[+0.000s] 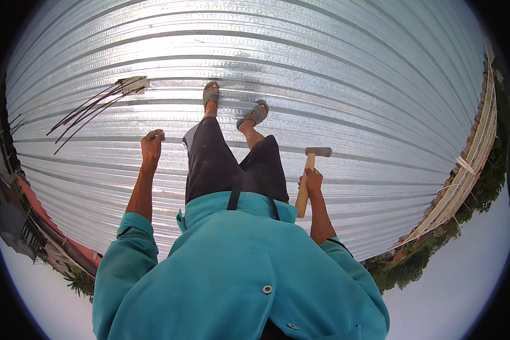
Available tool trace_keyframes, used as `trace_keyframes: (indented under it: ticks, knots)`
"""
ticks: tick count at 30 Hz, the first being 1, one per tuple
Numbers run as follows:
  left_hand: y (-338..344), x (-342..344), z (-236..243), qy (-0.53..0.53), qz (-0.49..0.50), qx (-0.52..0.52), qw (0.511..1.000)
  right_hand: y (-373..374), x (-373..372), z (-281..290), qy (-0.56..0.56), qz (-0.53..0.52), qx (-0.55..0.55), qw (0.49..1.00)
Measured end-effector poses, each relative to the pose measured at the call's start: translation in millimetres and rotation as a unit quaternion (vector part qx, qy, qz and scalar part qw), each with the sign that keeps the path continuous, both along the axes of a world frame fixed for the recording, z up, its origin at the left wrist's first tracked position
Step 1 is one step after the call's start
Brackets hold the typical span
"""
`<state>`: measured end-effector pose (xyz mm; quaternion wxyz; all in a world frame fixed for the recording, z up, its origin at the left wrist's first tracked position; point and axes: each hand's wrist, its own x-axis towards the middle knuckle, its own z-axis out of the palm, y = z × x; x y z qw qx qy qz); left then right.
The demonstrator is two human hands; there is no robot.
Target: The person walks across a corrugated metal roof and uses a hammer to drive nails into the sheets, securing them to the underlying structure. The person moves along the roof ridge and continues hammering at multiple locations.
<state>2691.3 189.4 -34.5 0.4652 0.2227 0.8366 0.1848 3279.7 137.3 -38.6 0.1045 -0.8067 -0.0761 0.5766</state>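
Observation:
My right hand (314, 182) is closed around the wooden handle (301, 201) of a hammer with a grey metal head (318, 152), held beside my right leg. My left hand (152, 144) hangs beside my left leg, above the ribbed silver metal sheeting (351, 85), its fingers curled together. Whatever they hold, if anything, is too small to make out. My two feet in grey sandals (211, 93) stand on the sheeting, with dark trousers (209, 164) above them.
Several long, thin dark rods (88, 110) lie at the left with a pale flat piece (135, 85) at one end. The roof's right edge has a light board (467, 170), with trees (408, 266) beyond. A red roof (39, 207) and buildings show beyond the left edge.

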Motion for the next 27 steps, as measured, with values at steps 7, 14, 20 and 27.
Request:
trace_keyframes:
  ticks: [7,14,20,27]
  knots:
    - [50.4,53.8,-1.4,-0.033,-0.050,-0.028,0.998,5.0,12.4,20.3,-0.014,0.123,-0.006,0.992]
    - [106.9,151.8,13.4,-0.091,-0.313,0.039,0.945,-94.2,22.8,25.0,0.016,-0.051,-0.050,0.997]
    - [198.4,133.1,-63.5,-0.035,-0.477,0.119,0.870,-184.9,-24.1,40.7,-0.013,-0.111,-0.074,0.991]
    - [229.0,223.2,-24.7,-0.097,-0.483,-0.112,0.863,-212.1,-14.0,0.1,-0.039,-0.117,-0.082,0.989]
